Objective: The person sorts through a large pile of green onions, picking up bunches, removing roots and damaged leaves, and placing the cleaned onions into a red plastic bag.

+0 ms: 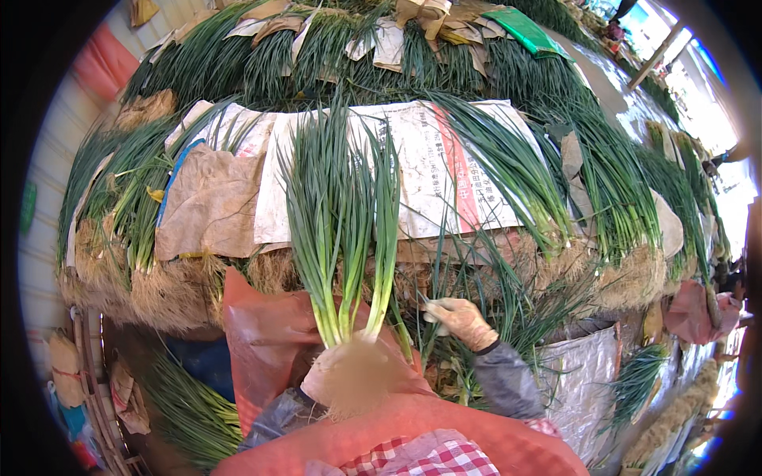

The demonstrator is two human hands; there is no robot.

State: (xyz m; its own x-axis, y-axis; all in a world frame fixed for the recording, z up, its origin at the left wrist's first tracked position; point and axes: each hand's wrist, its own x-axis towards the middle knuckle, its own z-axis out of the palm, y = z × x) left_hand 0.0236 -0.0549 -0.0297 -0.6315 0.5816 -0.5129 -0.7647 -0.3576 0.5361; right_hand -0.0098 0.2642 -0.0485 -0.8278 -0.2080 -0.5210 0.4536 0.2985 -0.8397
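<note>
My left hand (324, 372) grips a bunch of green onions (342, 256) low down, near the white bases. Its long leaves point away from me over a white woven sack (411, 178), and some roots (345, 410) hang below the hand. A blurred patch covers part of that hand and the roots. Just right of the bunch is my gloved right hand (461, 324), its fingers curled and pointing left. A thin sliver shows at the fingertips, too small to identify. Loose onion leaves (506, 279) lie around this hand.
Rooted onion bundles (625, 220) line the raised bench, with another leafy row (333, 53) behind. A brown sack (208, 199) lies left. Red plastic sheeting (268, 321) covers my front. More onions (190, 404) lie low left; a whitish sack (580, 375) stands right.
</note>
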